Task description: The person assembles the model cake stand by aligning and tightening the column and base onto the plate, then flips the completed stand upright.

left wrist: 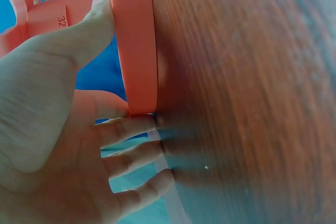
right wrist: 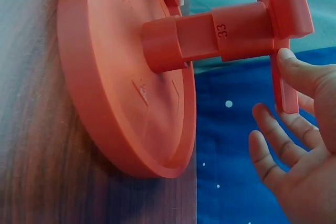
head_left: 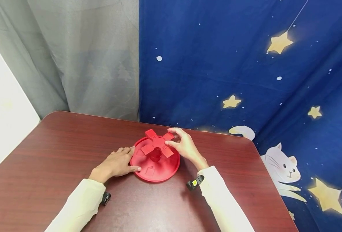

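A shallow, round red dish (head_left: 166,172) rests on the table with a thick red post (right wrist: 244,32) standing at its centre. On top of the post sits a red cross-shaped piece (head_left: 158,142) with four arms, slightly tilted in the head view. My left hand (head_left: 117,163) holds the dish's left rim, thumb over the edge, fingers along the outside and touching the table. With thumb and index finger, my right hand (head_left: 186,146) pinches one arm of the cross; the other fingers hang loose. The post bears the raised number 33 in the right wrist view.
The brown wood-grain table (head_left: 52,161) extends around the dish. Behind it hang a grey curtain (head_left: 95,64) and a blue star-patterned curtain (head_left: 194,80). Each wrist wears a black band, such as the right wrist band (head_left: 194,183).
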### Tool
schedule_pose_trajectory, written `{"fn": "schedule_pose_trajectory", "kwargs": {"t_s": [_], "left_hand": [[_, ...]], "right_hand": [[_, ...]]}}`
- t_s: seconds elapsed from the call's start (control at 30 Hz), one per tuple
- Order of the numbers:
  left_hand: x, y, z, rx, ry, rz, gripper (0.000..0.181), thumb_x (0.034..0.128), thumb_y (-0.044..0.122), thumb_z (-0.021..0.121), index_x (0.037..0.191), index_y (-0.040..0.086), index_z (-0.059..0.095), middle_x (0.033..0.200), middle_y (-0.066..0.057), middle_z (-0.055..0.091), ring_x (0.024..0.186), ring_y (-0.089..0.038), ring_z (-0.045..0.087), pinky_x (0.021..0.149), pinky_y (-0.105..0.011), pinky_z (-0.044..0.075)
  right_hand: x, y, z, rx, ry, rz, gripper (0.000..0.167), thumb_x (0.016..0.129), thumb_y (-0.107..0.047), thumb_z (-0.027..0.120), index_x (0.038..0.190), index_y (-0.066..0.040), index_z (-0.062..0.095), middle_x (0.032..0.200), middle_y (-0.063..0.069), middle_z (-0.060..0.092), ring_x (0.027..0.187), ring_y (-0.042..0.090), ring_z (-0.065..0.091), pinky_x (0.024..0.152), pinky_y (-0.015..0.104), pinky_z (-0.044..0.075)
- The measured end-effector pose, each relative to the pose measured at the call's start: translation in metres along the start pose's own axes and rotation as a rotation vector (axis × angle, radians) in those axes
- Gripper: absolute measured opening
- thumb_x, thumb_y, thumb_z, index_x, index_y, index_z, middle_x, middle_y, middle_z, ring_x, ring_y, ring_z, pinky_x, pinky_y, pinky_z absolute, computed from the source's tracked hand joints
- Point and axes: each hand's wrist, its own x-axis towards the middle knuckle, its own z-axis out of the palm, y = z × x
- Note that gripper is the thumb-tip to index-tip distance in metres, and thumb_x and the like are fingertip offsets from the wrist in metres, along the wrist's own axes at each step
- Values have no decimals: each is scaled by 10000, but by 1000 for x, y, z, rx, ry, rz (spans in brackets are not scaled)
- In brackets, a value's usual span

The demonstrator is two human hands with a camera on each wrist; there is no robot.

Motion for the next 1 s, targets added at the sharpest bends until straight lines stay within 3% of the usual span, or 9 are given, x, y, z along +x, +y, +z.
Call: {"fn": "schedule_pose_trajectory", "kwargs": {"t_s": [0.17, 0.4, 0.73, 1.0], "left_hand": [[2, -1, 0, -7, -7, -7, 985, 807, 564, 737, 1495, -40, 371, 1466, -269, 444, 1351, -482, 380, 1050, -683, 341], [2, 0, 0, -9, -7, -7, 1000, 802, 569, 739, 1494, -48, 365, 1462, -268, 448, 1341, -475, 390, 1046, -681, 349], [2, 0, 0, -8, -7, -4, 990, 797, 551, 752, 1487, -51, 377, 1457, -273, 451, 1332, -473, 399, 1038, -677, 358], [2, 2, 0, 0, -4, -3, 1005, 794, 562, 750, 1488, -58, 369, 1454, -270, 455, 1324, -471, 410, 1032, -685, 361]], "right_hand": [[-7, -1, 1, -25, 46, -8, 498, 766, -118, 858, 1222, -75, 663, 1142, 92, 659, 896, 241, 661, 827, 405, 578], [-17, -5, 4, -77, 113, 28, 447, 749, -205, 881, 1140, -92, 697, 990, 47, 639, 808, 175, 615, 722, 270, 538], [-31, -12, 11, -138, 150, 60, 412, 748, -325, 876, 1072, -118, 730, 851, -17, 567, 744, 191, 567, 615, 248, 449], [-42, -24, 21, -215, 189, 55, 272, 755, -363, 859, 910, -201, 704, 823, -67, 533, 686, 99, 520, 576, 243, 441]]}}
